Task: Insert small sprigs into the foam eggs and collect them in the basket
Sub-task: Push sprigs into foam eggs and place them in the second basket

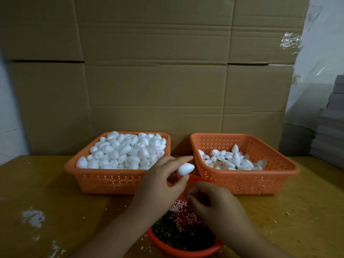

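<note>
My left hand (160, 185) pinches one white foam egg (185, 168) between thumb and forefinger, above the near bowl. My right hand (214, 203) has its fingers curled down inside the orange bowl (186, 253) of dark green sprigs (173, 233) and small pink bits; whether it holds a sprig is hidden. The left orange basket (104, 180) is heaped with plain foam eggs. The right orange basket (260, 183) holds a thinner layer of eggs, some with green showing.
A wall of brown cardboard (158, 71) stands right behind the baskets. The wooden table (55, 202) has white foam crumbs and a white smear at the left. Grey stacked boards (329, 127) sit at the far right.
</note>
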Available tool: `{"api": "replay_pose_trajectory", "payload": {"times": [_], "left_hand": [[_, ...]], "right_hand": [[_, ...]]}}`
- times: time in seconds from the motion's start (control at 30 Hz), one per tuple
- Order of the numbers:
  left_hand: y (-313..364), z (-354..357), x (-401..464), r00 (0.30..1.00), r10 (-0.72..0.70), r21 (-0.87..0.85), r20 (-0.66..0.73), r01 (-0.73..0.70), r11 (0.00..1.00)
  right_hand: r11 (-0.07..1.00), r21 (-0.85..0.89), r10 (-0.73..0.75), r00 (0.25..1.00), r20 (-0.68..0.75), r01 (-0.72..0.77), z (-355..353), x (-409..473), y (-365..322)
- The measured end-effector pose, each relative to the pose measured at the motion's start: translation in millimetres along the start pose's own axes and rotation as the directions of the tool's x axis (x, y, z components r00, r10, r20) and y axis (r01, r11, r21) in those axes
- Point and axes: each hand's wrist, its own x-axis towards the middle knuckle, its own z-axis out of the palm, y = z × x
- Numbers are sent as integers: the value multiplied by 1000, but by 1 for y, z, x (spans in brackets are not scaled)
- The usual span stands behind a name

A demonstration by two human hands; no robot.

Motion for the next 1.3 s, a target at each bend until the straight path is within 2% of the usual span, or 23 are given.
{"api": "replay_pose_trajectory", "payload": {"times": [0.37, 0.63, 0.93, 1.1, 1.3], "left_hand": [[0, 0, -1, 999, 29, -6, 27, -29, 1000], [-1, 2, 0, 998, -56, -91, -35, 53, 994], [-2, 0, 2, 996, 70, -15, -54, -71, 997], [-2, 0, 0, 999, -40, -123, -20, 38, 992], [-1, 0, 0, 1000, 6, -81, -24, -8, 997]], "right_hand": [[1000, -12, -6, 1000, -4, 6, 1, 0, 0], [1000, -23, -1, 1000, -6, 1, 1, 0, 1], [1000, -26, -2, 1000, -1, 2, 0, 0, 0], [999, -34, 7, 1000, 0, -7, 0, 0, 0], [1000, -18, 10, 1000, 4, -10, -1, 0, -2]]}}
